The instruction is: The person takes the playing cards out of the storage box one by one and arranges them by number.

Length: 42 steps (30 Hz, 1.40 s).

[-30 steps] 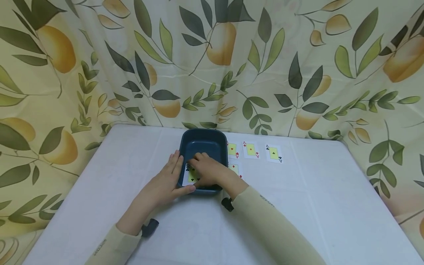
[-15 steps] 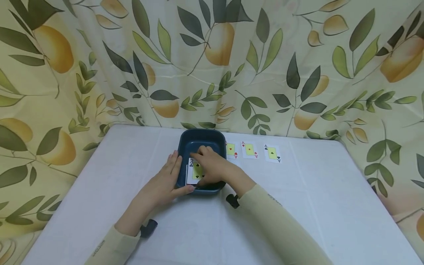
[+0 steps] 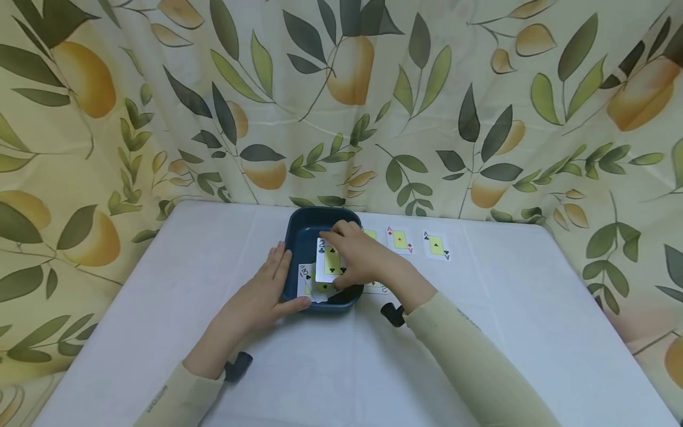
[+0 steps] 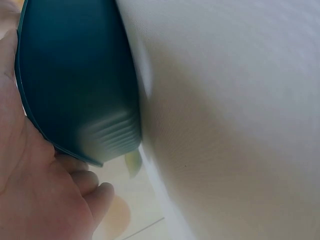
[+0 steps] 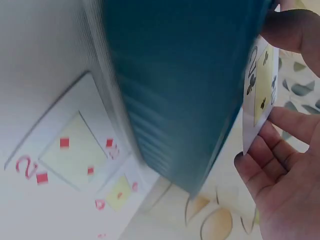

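Observation:
My right hand pinches a two of clubs playing card between thumb and fingers, face up, above the dark blue tray. In the right wrist view the card is held by its edges, beside the tray's rim. Several cards lie overlapping at the tray's near left, partly hidden by the held card. My left hand rests against the tray's near left corner, fingers straight along the left side and thumb at the front rim. The left wrist view shows its palm beside the tray wall.
Right of the tray, an ace of diamonds and an ace of clubs lie on the white tablecloth. Another ace is partly covered. A two of diamonds lies nearer. A patterned curtain hangs behind.
My right hand has lifted the two of clubs off the cards in the tray and moved right and up with it, uncovering cards below. The left hand has stayed at the tray.

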Each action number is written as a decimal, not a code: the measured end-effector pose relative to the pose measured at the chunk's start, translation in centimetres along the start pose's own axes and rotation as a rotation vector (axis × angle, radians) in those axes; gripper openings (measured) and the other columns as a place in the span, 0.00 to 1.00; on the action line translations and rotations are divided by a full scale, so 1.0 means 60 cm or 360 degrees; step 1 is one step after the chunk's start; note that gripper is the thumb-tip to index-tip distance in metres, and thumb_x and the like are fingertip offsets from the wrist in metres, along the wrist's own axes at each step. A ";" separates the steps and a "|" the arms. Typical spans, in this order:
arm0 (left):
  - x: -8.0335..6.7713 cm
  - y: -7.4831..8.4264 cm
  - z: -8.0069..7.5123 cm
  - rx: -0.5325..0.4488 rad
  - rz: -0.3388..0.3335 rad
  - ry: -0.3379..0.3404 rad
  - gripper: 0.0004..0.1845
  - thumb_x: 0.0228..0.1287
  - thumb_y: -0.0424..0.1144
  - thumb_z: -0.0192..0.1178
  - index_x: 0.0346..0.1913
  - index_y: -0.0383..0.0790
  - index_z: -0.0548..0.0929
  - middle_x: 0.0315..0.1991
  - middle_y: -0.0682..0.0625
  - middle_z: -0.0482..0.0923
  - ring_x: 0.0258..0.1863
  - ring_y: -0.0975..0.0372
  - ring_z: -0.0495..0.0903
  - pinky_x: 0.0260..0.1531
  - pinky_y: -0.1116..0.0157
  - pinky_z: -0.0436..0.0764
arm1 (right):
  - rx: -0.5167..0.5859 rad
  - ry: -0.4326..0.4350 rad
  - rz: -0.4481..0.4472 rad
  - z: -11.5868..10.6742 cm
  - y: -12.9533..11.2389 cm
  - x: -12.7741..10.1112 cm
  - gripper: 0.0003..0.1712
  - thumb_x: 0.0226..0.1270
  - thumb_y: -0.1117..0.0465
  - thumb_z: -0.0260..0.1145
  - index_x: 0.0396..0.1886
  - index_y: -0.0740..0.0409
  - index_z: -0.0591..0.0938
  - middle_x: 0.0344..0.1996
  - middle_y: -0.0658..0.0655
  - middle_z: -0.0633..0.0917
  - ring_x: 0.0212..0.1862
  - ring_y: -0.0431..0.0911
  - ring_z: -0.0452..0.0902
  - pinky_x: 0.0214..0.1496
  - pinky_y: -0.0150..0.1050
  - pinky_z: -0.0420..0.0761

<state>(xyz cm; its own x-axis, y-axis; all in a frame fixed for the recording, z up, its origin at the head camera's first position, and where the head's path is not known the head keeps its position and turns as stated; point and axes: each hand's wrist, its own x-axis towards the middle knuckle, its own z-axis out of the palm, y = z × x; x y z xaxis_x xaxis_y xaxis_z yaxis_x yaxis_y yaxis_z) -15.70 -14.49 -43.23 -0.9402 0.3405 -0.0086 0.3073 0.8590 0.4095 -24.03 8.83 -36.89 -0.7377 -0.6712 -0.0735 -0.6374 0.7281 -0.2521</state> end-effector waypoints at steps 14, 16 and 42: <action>0.001 0.002 0.002 0.0004 0.0000 0.0027 0.60 0.60 0.74 0.56 0.80 0.35 0.46 0.82 0.43 0.33 0.80 0.50 0.38 0.73 0.48 0.59 | 0.0053 0.0055 0.0126 -0.034 0.033 -0.050 0.57 0.44 0.50 0.83 0.75 0.53 0.66 0.64 0.56 0.69 0.63 0.50 0.62 0.65 0.47 0.75; 0.001 0.003 0.002 0.0011 0.0003 0.0027 0.60 0.60 0.73 0.56 0.80 0.35 0.46 0.82 0.43 0.33 0.80 0.50 0.38 0.72 0.47 0.59 | 0.0058 0.0054 0.0150 -0.034 0.041 -0.056 0.58 0.44 0.50 0.83 0.76 0.53 0.66 0.64 0.56 0.69 0.63 0.50 0.62 0.64 0.47 0.76; -0.001 0.004 0.001 0.0008 0.0000 0.0037 0.60 0.59 0.72 0.59 0.79 0.34 0.46 0.81 0.42 0.34 0.80 0.49 0.39 0.72 0.47 0.59 | -0.0001 0.0002 0.0324 -0.012 0.132 -0.118 0.56 0.43 0.52 0.83 0.74 0.56 0.68 0.64 0.61 0.70 0.64 0.56 0.63 0.65 0.52 0.75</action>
<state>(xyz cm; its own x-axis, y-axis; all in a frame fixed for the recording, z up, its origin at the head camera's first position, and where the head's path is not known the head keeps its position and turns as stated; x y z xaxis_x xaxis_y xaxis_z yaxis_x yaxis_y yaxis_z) -15.58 -14.29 -43.17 -0.9434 0.3314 0.0125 0.3078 0.8609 0.4051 -24.03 19.45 -37.69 -0.8515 -0.5100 -0.1216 -0.4754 0.8488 -0.2314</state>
